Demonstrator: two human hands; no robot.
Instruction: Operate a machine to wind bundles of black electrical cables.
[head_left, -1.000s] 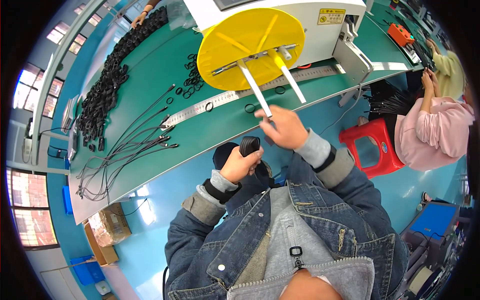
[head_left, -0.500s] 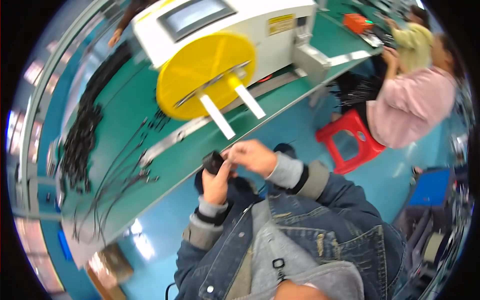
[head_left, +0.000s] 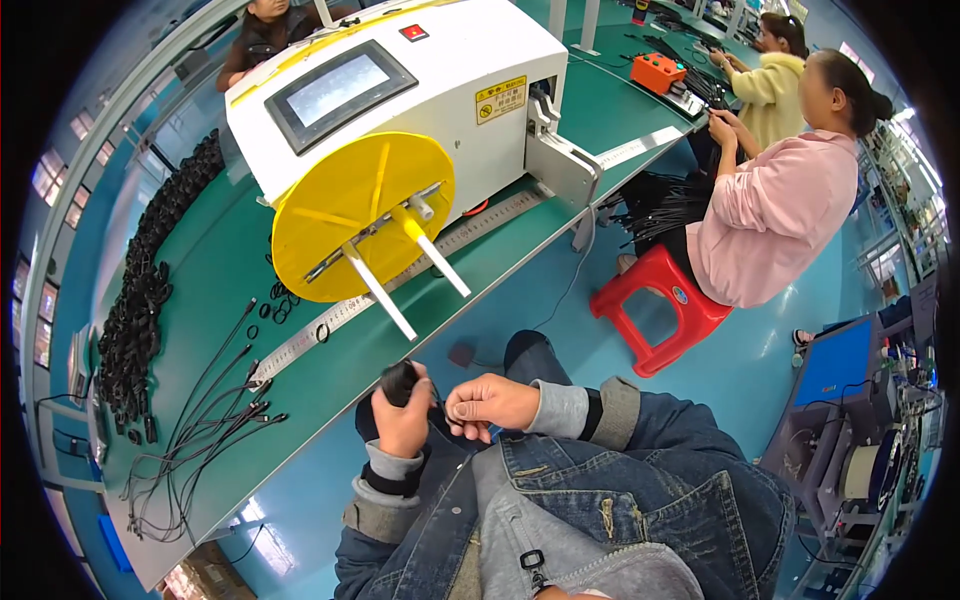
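My left hand [head_left: 402, 422] is closed around a small coil of black cable [head_left: 398, 381], held low in front of the table edge. Just beside it, my right hand [head_left: 495, 402] has its thumb and fingertips pinched together, next to a thin black strand by the coil. Whatever sits between those fingertips is too small to make out. Beyond my hands stands a white machine [head_left: 470, 130] with a yellow disc [head_left: 350, 215] and two white rods pointing toward me.
Loose black cables [head_left: 205, 430] lie on the green table [head_left: 215, 265] at left, with a heap of black coils [head_left: 135, 330] behind. A steel ruler [head_left: 300, 350] runs below the disc. At right, a person in pink [head_left: 785, 220] sits on a red stool [head_left: 660, 310].
The view has shifted, so the machine appears farther left and lower. My right fingers, earlier up against the coil and left thumb, are now slightly apart from them, to the right.
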